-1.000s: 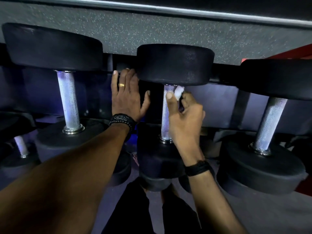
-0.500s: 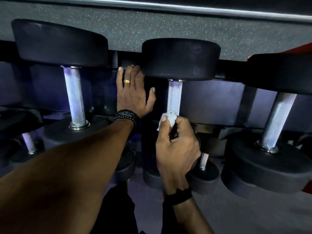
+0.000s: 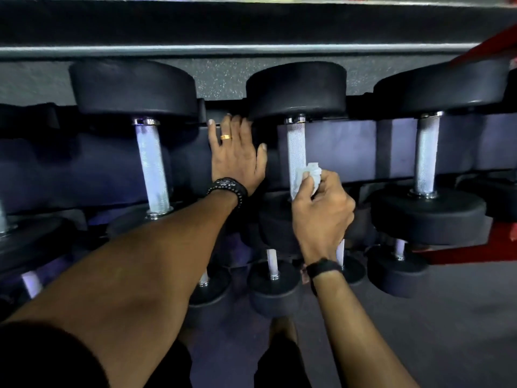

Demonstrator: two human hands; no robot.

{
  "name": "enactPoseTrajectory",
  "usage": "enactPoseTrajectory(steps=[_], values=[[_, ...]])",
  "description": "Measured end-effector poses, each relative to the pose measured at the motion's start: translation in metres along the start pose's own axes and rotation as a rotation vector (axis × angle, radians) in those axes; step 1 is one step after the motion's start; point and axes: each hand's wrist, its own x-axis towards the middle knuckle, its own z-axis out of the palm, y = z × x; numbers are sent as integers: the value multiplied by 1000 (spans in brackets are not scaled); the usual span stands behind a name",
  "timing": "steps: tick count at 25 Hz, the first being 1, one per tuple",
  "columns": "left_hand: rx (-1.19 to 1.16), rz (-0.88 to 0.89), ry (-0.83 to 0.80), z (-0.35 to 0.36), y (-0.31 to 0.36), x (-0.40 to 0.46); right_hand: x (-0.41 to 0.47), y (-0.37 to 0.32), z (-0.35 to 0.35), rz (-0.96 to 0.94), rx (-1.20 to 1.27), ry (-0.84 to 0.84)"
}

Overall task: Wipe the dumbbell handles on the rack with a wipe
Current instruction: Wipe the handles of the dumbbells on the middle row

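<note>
The right hand (image 3: 321, 211), fingers pinching the wipe (image 3: 310, 176), has risen again to mid-shaft on the middle dumbbell handle (image 3: 296, 152), so scrubbing continues. Beside it, the left hand (image 3: 237, 158) rests flat, fingers relaxed.

The person is wearing a gold ring (image 3: 226, 137) on one of the fingers of the left hand (image 3: 236, 156). A black beaded bracelet (image 3: 228, 187) is going around the left wrist. The right hand (image 3: 321, 211) is wearing a plain black band (image 3: 324, 267) at the wrist. Both arms are showing bare. A dark sleeve (image 3: 47, 357) is covering the left upper arm, and dark clothes are covering the legs.
</note>
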Motion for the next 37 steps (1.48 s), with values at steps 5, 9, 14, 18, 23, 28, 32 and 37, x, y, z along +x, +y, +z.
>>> enactPoseTrajectory(steps=[5,9,14,18,23,28,32,37], values=[[-344,97,-339,-60,-27,-7,-3,-6,0,-4,1,71],[-710,-147,36,-118,-119,-57,-7,-10,3,-207,-127,37],[-268,-252,127,-97,-224,-67,-12,-17,3,-430,-325,-39],[-110,-103,136,-61,-233,-35,-10,-18,3,-421,-361,-79],[-13,-108,129,-44,-229,-35,-10,-18,2,-373,-327,-90],[-5,-111,126,-44,-228,-32,-8,-17,0,-430,-294,-109],[19,-102,133,-40,-231,-34,-14,-26,-1,-533,-149,-107],[50,-120,157,-39,-231,-33,-59,-111,81,-205,15,-770]])
